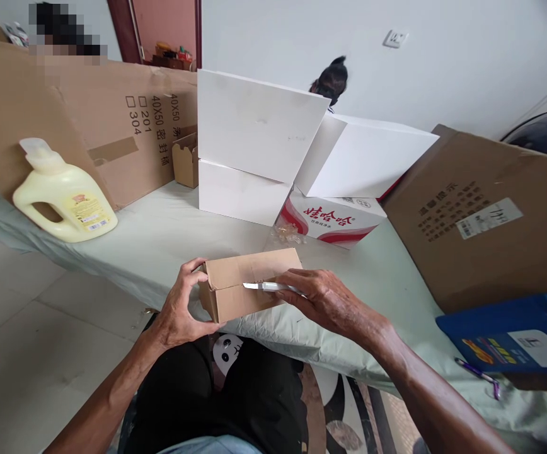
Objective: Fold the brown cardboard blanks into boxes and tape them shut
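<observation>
Left hand point(178, 309) fingers grip small brown cardboard box point(236, 297), right hand point(323, 299) fingers pinch slim white knife point(268, 287) at its unopened seam.

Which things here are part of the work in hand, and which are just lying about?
In hand: small box, knife, left hand, right hand.
Lying about: yellow jug, white boxes, red-print carton, blue box, pen.

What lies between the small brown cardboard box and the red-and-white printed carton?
A crumpled scrap of clear plastic lies on the pale green table cover, between the small brown cardboard box and the red-and-white printed carton; the head view shows it.
</observation>
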A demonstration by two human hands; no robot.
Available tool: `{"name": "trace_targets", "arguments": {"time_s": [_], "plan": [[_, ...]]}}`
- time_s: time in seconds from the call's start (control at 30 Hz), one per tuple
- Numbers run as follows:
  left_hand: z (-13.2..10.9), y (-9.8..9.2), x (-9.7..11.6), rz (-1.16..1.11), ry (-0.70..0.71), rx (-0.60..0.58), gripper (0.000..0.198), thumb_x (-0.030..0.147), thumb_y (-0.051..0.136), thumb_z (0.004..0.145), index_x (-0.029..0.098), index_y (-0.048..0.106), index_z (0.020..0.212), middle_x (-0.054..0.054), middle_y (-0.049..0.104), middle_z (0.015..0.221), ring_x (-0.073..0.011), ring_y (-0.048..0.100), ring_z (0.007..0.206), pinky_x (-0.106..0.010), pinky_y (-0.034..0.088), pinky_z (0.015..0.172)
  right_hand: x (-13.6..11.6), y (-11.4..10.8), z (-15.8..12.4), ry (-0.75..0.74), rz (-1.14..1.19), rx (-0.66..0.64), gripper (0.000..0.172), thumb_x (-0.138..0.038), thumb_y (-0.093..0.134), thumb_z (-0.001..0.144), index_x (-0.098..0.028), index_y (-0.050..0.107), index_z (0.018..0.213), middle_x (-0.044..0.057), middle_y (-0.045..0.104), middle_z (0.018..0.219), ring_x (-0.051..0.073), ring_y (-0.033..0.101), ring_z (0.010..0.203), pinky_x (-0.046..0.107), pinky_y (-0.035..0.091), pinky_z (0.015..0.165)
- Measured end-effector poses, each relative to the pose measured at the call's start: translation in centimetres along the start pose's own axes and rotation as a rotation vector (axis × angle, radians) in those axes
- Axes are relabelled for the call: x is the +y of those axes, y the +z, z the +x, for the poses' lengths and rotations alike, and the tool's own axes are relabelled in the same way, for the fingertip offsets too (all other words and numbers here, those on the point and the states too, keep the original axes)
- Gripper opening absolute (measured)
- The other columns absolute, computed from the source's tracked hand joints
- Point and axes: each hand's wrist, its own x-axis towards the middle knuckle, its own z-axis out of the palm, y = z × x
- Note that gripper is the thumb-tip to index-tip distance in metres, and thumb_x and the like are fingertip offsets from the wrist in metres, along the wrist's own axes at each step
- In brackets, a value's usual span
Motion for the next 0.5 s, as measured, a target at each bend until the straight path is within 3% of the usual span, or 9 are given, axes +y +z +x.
{"name": "trace_targets", "arguments": {"time_s": [0.13, 0.37, 0.5], "plan": [[0.0, 0.0, 0.1, 0.001, 0.003, -0.007, 0.084, 0.03, 0.098, 0.07, 0.028, 0.046, 0.136, -0.022, 0.048, 0.16, -0.0426, 0.054, 0.151, -0.054, 0.057, 0.111, -0.1, -0.8, 0.3, 0.004, 0.025, -0.027, 0.054, -0.059, 0.038, 0.119, -0.023, 0.078, 0.111, 0.008, 0.073, 0.085, 0.019, 0.065, 0.076, 0.031, 0.037, 0.068], [0.0, 0.2, 0.0, -0.027, 0.004, 0.012, 0.081, 0.03, 0.097, 0.073, 0.028, 0.048, 0.138, -0.022, 0.048, 0.162, -0.042, 0.053, 0.153, -0.053, 0.056, 0.112, 0.1, -1.4, 0.6, -0.014, -0.046, -0.071, 0.056, -0.055, 0.035, 0.121, -0.022, 0.069, 0.092, 0.006, 0.069, 0.081, 0.017, 0.056, 0.067, 0.035, 0.028, 0.067], [0.1, -0.1, 0.2, 0.006, 0.005, -0.014, 0.082, 0.031, 0.098, 0.073, 0.028, 0.047, 0.137, -0.023, 0.048, 0.16, -0.0425, 0.055, 0.151, -0.053, 0.058, 0.11, 0.2, -1.4, 0.8, -0.022, -0.006, -0.074, 0.057, -0.056, 0.035, 0.12, -0.022, 0.073, 0.096, 0.007, 0.071, 0.082, 0.018, 0.06, 0.069, 0.034, 0.032, 0.068]]}}
